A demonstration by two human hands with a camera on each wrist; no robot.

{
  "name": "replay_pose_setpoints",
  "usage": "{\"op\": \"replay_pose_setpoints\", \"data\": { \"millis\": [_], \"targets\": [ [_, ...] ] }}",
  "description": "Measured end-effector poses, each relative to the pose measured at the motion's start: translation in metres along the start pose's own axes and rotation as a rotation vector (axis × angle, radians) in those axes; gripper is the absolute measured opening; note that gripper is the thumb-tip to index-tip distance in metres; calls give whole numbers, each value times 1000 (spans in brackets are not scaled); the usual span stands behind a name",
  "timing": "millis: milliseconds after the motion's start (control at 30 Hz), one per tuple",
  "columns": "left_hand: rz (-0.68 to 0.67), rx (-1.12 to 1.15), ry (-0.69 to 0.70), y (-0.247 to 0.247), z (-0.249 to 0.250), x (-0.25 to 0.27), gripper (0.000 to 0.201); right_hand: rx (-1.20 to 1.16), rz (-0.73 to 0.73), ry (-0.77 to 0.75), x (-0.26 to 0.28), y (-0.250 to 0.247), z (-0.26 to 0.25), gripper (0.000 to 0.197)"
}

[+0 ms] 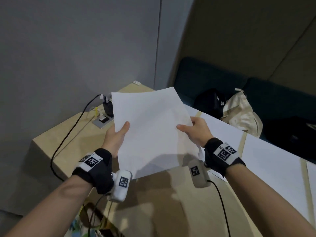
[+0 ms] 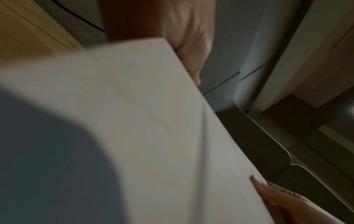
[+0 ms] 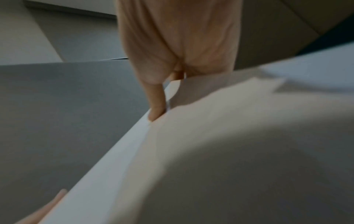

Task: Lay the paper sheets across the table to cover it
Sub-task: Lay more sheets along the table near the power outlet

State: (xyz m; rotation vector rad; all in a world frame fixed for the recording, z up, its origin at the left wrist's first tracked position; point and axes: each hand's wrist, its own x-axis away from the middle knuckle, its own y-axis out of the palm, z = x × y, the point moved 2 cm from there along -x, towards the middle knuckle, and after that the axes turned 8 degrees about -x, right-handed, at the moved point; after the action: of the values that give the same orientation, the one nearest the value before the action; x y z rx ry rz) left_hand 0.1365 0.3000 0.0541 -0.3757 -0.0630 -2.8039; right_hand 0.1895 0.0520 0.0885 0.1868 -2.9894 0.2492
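Observation:
A stack of white paper sheets (image 1: 150,127) is held tilted above the beige table (image 1: 162,202). My left hand (image 1: 118,135) grips its left edge, thumb on top and fingers underneath. My right hand (image 1: 196,130) pinches the right edge the same way. The left wrist view shows the sheets' underside (image 2: 134,106) beside my left hand (image 2: 189,37). In the right wrist view my right hand (image 3: 172,45) has its thumb on the layered paper edge (image 3: 134,144). More white sheets (image 1: 266,161) lie flat in a row along the table's right side, with narrow gaps between them.
A desk socket with plugs (image 1: 104,115) and a black cable (image 1: 68,135) sits at the table's far left by the grey wall. A black bag (image 1: 210,101) and a cream cloth bag (image 1: 242,113) rest on the teal seat (image 1: 273,93) behind the table.

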Motion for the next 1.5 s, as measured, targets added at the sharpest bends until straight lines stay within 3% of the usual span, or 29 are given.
{"op": "replay_pose_setpoints", "data": {
  "millis": [167,267,333,500,567,700,800,1000,1133,1267,1367,1500],
  "targets": [
    [-93,89,-141,0,-11,19,34,-104,156,62,31,-14,25,7],
    [-152,70,-119,2,-15,33,29,-148,179,93,55,-27,36,4],
    [-156,61,-86,5,-15,43,22,-201,178,103,71,-37,42,17],
    [-134,-8,-27,20,-19,67,8,-327,149,141,107,-53,52,27],
    [-155,-42,-10,28,-22,77,13,-340,143,170,117,-54,59,35],
    [-233,-44,-46,36,-26,89,43,-317,205,134,133,-58,62,33],
    [-287,-12,-63,38,-28,95,35,-352,244,111,140,-67,65,31],
    [-166,-5,40,42,-23,100,4,-409,178,155,151,-80,73,15],
    [-101,-68,103,45,-21,99,14,-387,207,131,147,-80,74,27],
    [-181,-13,38,45,-25,90,25,-424,282,91,142,-77,70,32],
    [-188,-92,40,38,-24,83,39,-420,278,47,142,-77,65,38],
    [-79,-49,45,21,-28,61,22,-388,317,-32,142,-79,56,35]
  ]
}}
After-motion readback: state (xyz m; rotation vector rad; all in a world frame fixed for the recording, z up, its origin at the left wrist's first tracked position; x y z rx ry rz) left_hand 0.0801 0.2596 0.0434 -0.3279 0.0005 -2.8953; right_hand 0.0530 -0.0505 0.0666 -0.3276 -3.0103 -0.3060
